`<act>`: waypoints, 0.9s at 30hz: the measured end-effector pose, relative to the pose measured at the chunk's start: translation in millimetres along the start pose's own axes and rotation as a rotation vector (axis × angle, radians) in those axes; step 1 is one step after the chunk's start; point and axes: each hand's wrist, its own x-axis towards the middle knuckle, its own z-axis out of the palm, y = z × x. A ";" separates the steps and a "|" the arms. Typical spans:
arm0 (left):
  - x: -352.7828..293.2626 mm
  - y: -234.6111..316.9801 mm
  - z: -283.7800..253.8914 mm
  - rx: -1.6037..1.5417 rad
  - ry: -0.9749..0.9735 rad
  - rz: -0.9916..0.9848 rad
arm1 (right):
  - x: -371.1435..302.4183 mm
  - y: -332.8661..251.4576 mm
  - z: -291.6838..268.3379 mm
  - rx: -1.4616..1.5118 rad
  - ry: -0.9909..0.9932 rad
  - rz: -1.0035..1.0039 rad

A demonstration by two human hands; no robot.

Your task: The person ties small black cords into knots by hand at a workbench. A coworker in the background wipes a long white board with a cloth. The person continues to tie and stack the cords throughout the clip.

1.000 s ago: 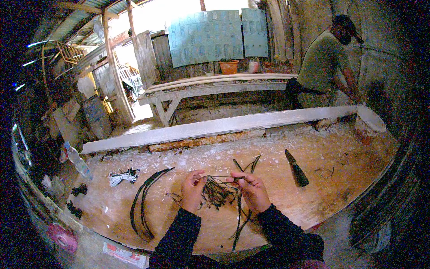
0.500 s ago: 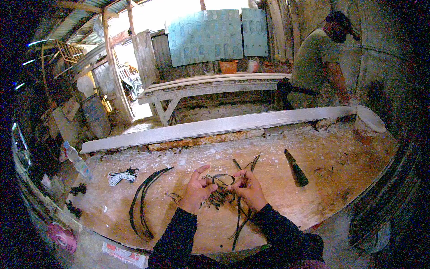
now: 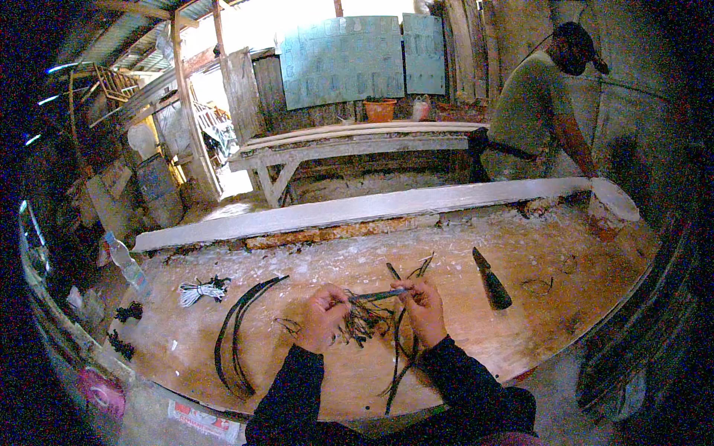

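Note:
Stretched between my two hands is a dark flat strip [image 3: 376, 295], pulled nearly straight. My left hand [image 3: 323, 318] pinches one end, and my right hand [image 3: 422, 311] pinches the other. Just beneath it, a pile of short dark strips [image 3: 361, 324] lies on the wooden tabletop [image 3: 297, 379]. Long dark strips [image 3: 398, 372] cross under and beside my right hand. Left of my left hand lie two long curved black strips [image 3: 236, 327]. A knife [image 3: 492, 281] with a dark wide handle rests to the right of my right hand.
A white and black cord bundle [image 3: 203, 291], small dark bundles [image 3: 129, 312] and a clear plastic bottle [image 3: 125, 260] are at the left. A white raised ledge [image 3: 357, 212] bounds the far side. Beyond it stand a bench [image 3: 349, 141] and a person [image 3: 537, 97] bending at the right.
The strip was a loop between my hands; now it is drawn out nearly straight. My left fingers have curled in. The person at the back has leaned slightly right.

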 end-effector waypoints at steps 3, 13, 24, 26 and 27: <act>5.7 -4.0 -5.5 0.198 0.285 0.127 | -5.3 -7.8 2.6 0.025 0.027 0.132; 14.3 -23.8 -20.1 0.364 0.482 0.118 | -14.2 -40.2 7.2 0.354 -0.724 0.460; 9.2 -35.1 -2.9 0.161 0.184 -0.003 | -12.3 -38.5 -0.1 0.225 -0.567 0.373; 5.8 -27.2 3.0 0.172 0.115 -0.023 | -10.9 -36.4 -0.1 0.243 -0.494 0.382; 3.7 -22.3 5.2 0.190 0.078 -0.033 | -10.2 -33.3 -0.4 0.261 -0.462 0.378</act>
